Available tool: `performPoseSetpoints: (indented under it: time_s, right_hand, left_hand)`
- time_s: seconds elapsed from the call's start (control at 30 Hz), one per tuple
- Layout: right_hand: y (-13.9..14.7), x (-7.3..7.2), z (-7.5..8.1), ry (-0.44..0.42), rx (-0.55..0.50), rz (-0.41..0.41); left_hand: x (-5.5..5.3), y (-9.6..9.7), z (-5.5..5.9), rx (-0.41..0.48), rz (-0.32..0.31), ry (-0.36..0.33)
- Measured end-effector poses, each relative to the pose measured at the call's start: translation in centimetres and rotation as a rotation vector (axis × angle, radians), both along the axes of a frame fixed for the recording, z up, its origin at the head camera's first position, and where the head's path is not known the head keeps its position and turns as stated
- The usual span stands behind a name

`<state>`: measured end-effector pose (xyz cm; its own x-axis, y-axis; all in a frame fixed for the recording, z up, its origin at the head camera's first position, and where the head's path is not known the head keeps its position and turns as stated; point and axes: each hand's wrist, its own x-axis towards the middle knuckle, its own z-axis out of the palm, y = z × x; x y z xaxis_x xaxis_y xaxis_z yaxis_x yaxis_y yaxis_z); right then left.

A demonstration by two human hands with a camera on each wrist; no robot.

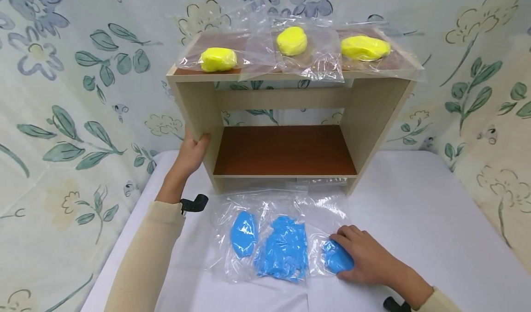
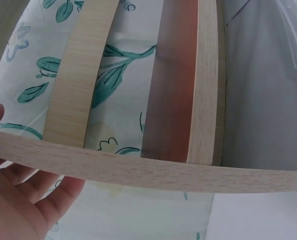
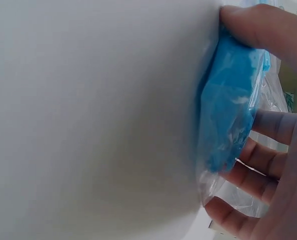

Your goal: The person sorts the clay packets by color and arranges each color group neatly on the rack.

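Observation:
My left hand (image 1: 191,155) grips the front edge of the left side panel of a small wooden shelf (image 1: 386,109); in the left wrist view the thumb and fingers (image 2: 63,197) lie on opposite sides of that panel. On the table, my right hand (image 1: 367,259) holds a blue clay-like lump (image 1: 335,256) in a clear plastic bag. Its thumb and fingers are spread round the lump's edges in the right wrist view. Left of it lie two more bagged blue pieces, a wide crumpled one (image 1: 284,250) and a narrow oval one (image 1: 244,233).
Three yellow lumps in clear bags rest on the shelf's top: left (image 1: 218,59), middle (image 1: 292,41) and right (image 1: 365,48). Inside is a brown lower board (image 1: 286,150). A white cloth (image 1: 415,210) covers the table, with floral fabric (image 1: 469,95) behind and at the sides.

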<state>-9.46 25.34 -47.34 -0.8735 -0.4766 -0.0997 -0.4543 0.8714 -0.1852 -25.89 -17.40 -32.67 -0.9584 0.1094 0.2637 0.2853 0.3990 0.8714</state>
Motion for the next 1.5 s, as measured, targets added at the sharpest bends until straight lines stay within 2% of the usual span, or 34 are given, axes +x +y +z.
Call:
performPoseSetpoints:
  time_s: [0.13, 0.27, 0.5, 0.6, 0.77, 0.87, 0.97, 1.1, 1.2, 1.3, 1.33, 1.5]
  right_hand:
    - [-0.1, 0.3, 0.3, -0.015, 0.014, -0.008]
    - [0.1, 0.8, 1.2, -0.025, 0.014, -0.009]
    - [1.3, 1.2, 2.4, -0.044, -0.076, -0.031]
    - [1.8, 1.2, 2.8, -0.088, -0.093, -0.055]
    - [2.6, 1.1, 4.2, -0.158, -0.171, -0.104]
    - [3.0, 0.9, 5.6, -0.139, -0.209, -0.128]
    - [3.4, 1.0, 7.2, -0.064, -0.240, -0.124]
    - [3.5, 1.4, 9.7, 0.020, -0.281, -0.094]
    - [3.2, 1.5, 11.7, 0.058, -0.332, -0.054]
    - [2.4, 1.4, 13.8, 0.091, -0.380, 0.001]
    - [2.1, 1.3, 14.4, 0.101, -0.395, 0.024]
    - [0.1, 0.7, 17.1, 0.132, -0.450, 0.141]
  left_hand:
    - [-0.9, -0.3, -1.1, -0.007, 0.012, 0.000]
    - [-1.5, -0.6, -1.9, 0.000, 0.002, 0.036]
    - [-1.3, -0.7, -1.8, 0.006, 0.001, 0.074]
    - [-1.4, -0.7, -1.7, 0.013, -0.008, 0.086]
    - [-1.5, -0.6, -1.7, 0.005, -0.009, 0.066]
    - [-1.5, -0.6, -1.7, -0.001, -0.005, 0.059]
    - [-1.4, -0.5, -1.6, -0.005, 0.001, 0.046]
    - [-0.7, -0.1, -0.8, -0.013, 0.009, 0.014]
    - [0.3, 0.4, 0.3, -0.017, 0.006, -0.001]
    - [1.1, 0.7, 0.9, -0.023, 0.000, -0.001]
    - [0.7, 0.5, 0.6, -0.025, 0.000, 0.006]
    - [0.5, 0.2, 0.2, -0.025, 0.002, 0.009]
